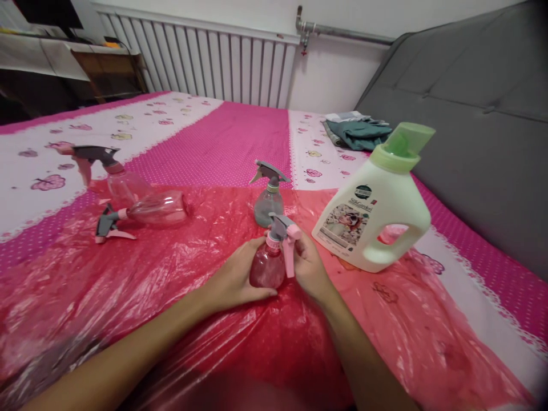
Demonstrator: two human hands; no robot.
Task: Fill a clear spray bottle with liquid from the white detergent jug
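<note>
A small clear spray bottle (pixel 269 268) with a grey head and pink trigger stands upright on red plastic sheeting (pixel 171 297). My left hand (pixel 235 279) is wrapped round its body from the left. My right hand (pixel 310 265) grips the neck and trigger side from the right. Just behind it stands a second spray bottle (pixel 268 197) with a grey trigger. A large white detergent jug (pixel 377 208) with a green cap leans to the right of my hands.
Two more spray bottles are at the left: one upright (pixel 112 174), one lying on its side (pixel 145 214). Folded clothes (pixel 357 131) lie at the far right of the pink bedspread. A grey headboard (pixel 479 114) rises on the right, a radiator (pixel 205 57) behind.
</note>
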